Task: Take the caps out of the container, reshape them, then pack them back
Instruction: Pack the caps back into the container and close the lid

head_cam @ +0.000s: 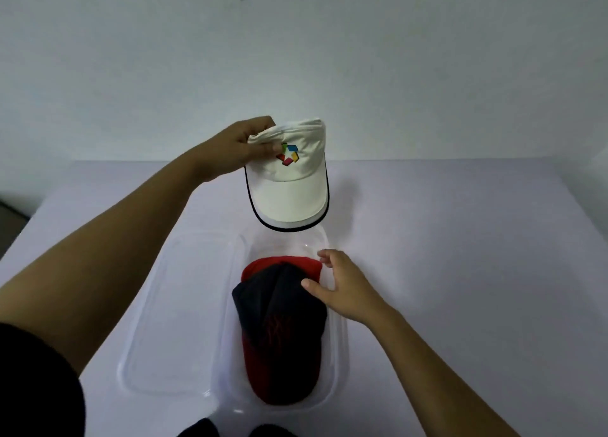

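A plain pale wall stands behind a white surface (460, 239), on which a clear plastic container (339, 354) sits with its clear lid (158, 321) lying just beside it to the left. The left hand (237, 150) is clamped on the bunched crown of a white cap (289, 180), holding it in the air above the far end of the container, brim hanging down toward the camera; the cap has a dark edge along the brim and a multicoloured logo on the front, and its crown looks creased and flattened. The right hand (342, 292) is open, fingers spread, thumb touching a dark navy cap (279, 311) that lies in the container on top of a red cap (283, 371). The step in hand appears to be unpacking: one cap is out, two remain inside. The next move likely calls for the right hand to close on the navy crown and lift it clear of the container walls.
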`<move>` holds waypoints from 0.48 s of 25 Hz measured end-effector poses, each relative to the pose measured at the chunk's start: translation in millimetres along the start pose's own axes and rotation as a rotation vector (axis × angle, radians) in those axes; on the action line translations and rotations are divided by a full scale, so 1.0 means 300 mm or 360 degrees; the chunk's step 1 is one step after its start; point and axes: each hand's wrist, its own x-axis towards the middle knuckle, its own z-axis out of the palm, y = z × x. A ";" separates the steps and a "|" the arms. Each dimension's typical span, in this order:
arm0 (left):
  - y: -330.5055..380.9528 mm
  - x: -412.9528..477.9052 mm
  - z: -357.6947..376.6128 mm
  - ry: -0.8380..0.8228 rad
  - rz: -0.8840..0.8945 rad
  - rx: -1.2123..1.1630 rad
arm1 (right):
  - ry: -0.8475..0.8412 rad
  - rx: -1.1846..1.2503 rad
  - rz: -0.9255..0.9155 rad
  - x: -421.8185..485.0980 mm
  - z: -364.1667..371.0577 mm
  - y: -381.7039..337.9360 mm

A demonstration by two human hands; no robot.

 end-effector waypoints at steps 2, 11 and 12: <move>-0.024 -0.058 -0.053 0.0081 0.0040 0.0072 | -0.0249 -0.0123 0.0062 0.066 0.034 -0.043; -0.146 -0.106 -0.073 0.0083 0.0118 0.0172 | -0.0725 -0.0311 0.0281 0.248 0.061 -0.084; -0.162 -0.096 -0.068 0.0072 0.0113 0.0157 | -0.0700 -0.0349 0.0216 0.241 0.060 -0.089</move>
